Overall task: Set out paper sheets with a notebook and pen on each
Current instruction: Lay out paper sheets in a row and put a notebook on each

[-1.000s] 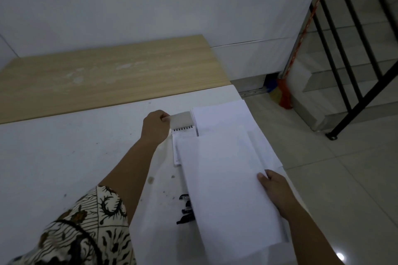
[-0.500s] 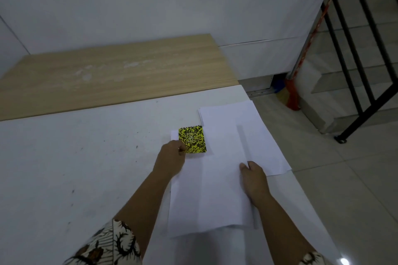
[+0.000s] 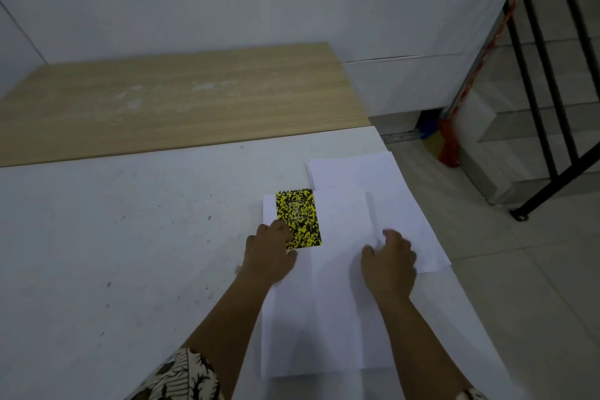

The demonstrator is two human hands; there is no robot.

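A white paper sheet [image 3: 328, 318] lies on the white table [image 3: 130, 253] near its right edge. On the sheet's upper left corner lies a small spiral notebook with a yellow and black speckled cover [image 3: 298, 217]. My left hand [image 3: 269, 253] touches the notebook's lower left corner with its fingertips. My right hand [image 3: 389, 263] rests on the sheet's right side, fingers loosely curled. A stack of more white sheets [image 3: 399, 191] lies under and beyond it, toward the table's right edge. No pen is visible.
A light wooden tabletop [image 3: 175, 101] adjoins the white table at the back. To the right the table ends above a tiled floor [image 3: 535, 286]. A broom [image 3: 451, 136] leans at the wall, next to a black stair railing [image 3: 552, 101].
The sheet held by my right hand has been laid flat on the table. My left hand set the notebook on it, cover up, and slid it slightly. The black clips are now covered.
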